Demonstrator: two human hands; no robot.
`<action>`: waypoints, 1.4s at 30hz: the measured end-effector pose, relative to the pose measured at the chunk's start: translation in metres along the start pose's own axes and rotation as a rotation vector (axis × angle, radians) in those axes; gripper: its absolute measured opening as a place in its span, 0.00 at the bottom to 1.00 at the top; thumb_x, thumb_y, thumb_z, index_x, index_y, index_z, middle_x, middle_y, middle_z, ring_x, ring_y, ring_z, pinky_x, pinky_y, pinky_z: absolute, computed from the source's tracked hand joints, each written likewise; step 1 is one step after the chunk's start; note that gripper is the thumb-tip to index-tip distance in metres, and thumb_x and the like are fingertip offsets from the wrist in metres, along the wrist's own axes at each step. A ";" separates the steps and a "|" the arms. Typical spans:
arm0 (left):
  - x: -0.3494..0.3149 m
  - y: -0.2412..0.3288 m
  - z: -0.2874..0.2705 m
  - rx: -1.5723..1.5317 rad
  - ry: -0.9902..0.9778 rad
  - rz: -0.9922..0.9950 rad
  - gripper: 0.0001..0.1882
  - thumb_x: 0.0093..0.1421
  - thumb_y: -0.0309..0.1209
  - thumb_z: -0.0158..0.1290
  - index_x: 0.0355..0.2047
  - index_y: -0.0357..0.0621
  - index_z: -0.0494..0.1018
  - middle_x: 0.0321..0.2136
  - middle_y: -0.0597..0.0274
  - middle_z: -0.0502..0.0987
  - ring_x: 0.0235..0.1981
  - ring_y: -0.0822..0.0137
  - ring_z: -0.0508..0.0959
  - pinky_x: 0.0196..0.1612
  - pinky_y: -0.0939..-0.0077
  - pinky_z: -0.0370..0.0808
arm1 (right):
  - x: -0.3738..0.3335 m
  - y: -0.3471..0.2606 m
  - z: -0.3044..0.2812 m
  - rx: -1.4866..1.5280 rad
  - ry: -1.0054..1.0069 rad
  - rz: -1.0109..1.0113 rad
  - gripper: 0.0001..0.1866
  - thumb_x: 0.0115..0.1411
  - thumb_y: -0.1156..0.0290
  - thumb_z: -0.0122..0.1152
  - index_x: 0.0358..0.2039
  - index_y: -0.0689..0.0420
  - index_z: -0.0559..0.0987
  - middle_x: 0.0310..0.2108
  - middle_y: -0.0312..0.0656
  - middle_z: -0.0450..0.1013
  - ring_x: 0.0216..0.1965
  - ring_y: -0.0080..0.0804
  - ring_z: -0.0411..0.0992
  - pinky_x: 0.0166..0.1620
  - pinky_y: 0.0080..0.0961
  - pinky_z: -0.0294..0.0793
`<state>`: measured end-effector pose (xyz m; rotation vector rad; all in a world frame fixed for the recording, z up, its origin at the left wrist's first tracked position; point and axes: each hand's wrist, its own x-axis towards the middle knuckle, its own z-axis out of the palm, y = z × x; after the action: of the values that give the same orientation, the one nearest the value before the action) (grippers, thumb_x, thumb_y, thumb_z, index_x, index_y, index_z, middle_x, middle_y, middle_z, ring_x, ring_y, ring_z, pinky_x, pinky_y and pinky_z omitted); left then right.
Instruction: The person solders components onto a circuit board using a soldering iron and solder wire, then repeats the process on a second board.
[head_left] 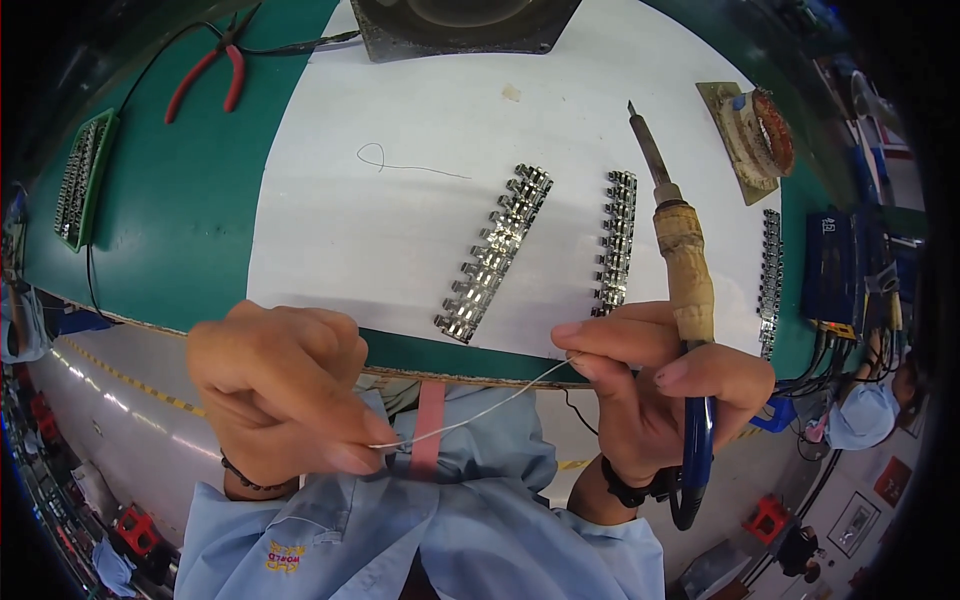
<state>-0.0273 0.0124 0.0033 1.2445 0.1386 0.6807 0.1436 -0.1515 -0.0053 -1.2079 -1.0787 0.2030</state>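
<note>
A thin silvery wire, which looks like solder, sags slightly between my two hands in front of the table's edge. My left hand pinches one end between thumb and finger. At the other end, the thumb and forefinger of my right hand are closed on the wire. That same hand also grips a soldering iron, its tip pointing up and away over the white sheet. Beyond the hands lie two silvery toothed metal connector strips, one slanted strip and one more upright strip.
A white sheet covers the green tabletop. On it lie a thin looped wire and a spool on a stand. Red-handled pliers and a green tray of parts are left; a blue box stands right.
</note>
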 end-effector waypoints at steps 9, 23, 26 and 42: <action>-0.001 -0.007 0.007 0.408 0.199 0.268 0.10 0.47 0.23 0.65 0.26 0.37 0.73 0.13 0.69 0.70 0.13 0.80 0.56 0.16 0.81 0.49 | -0.005 -0.004 -0.005 -0.513 0.268 -0.023 0.21 0.68 0.52 0.42 0.46 0.59 0.63 0.23 0.54 0.77 0.17 0.29 0.69 0.24 0.20 0.69; 0.011 -0.020 0.016 0.560 0.217 0.189 0.09 0.49 0.22 0.63 0.27 0.37 0.73 0.16 0.66 0.75 0.13 0.82 0.56 0.16 0.84 0.49 | -0.006 -0.004 0.013 -0.661 0.530 0.048 0.23 0.69 0.56 0.41 0.45 0.69 0.66 0.14 0.47 0.68 0.10 0.23 0.60 0.16 0.15 0.57; 0.013 -0.020 0.014 0.569 0.165 0.195 0.09 0.48 0.21 0.62 0.28 0.36 0.73 0.16 0.66 0.75 0.13 0.82 0.55 0.15 0.84 0.48 | -0.002 -0.010 0.001 -0.580 0.395 0.044 0.19 0.66 0.61 0.48 0.47 0.65 0.64 0.19 0.47 0.72 0.16 0.27 0.68 0.22 0.18 0.66; 0.011 -0.014 0.023 0.645 0.204 0.033 0.10 0.54 0.27 0.60 0.27 0.38 0.69 0.12 0.74 0.59 0.17 0.80 0.54 0.20 0.81 0.50 | -0.007 0.001 -0.014 -0.773 0.211 -0.286 0.15 0.63 0.68 0.45 0.37 0.69 0.72 0.33 0.47 0.63 0.31 0.33 0.66 0.46 0.36 0.72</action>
<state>-0.0024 -0.0031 0.0014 1.7916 0.5393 0.8241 0.1511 -0.1646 -0.0088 -1.6810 -1.1620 -0.6050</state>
